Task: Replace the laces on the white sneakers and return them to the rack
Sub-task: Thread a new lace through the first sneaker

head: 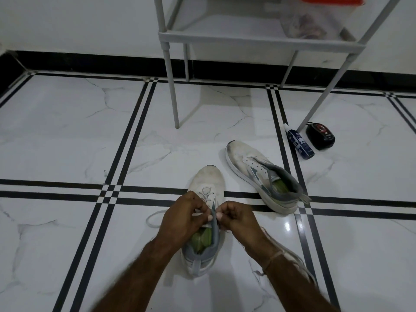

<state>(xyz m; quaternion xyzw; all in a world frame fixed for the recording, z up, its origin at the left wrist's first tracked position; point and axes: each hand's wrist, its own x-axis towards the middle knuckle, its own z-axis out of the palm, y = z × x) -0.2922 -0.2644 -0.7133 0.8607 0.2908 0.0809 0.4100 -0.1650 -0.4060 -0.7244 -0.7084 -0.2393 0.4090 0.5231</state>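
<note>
1. On the tiled floor [67, 143] before the rack [225, 38], the near sneaker [208, 179] points away. The left hand [183, 218] and right hand [235, 216] curl at its upper eyelets, apparently pinching the lace [148, 220].
2. Best practice here is probably to draw both ends evenly, untwisted.
3. The second sneaker [258, 174], unlaced, lies just right. A blue bottle [300, 143] and a rack leg [173, 97] stand beyond, and bare tile spreads left.

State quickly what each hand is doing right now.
Left hand: fingers curled, pinching the lace on the near sneaker.
Right hand: fingers curled, pinching the same lace beside the tongue.
</note>
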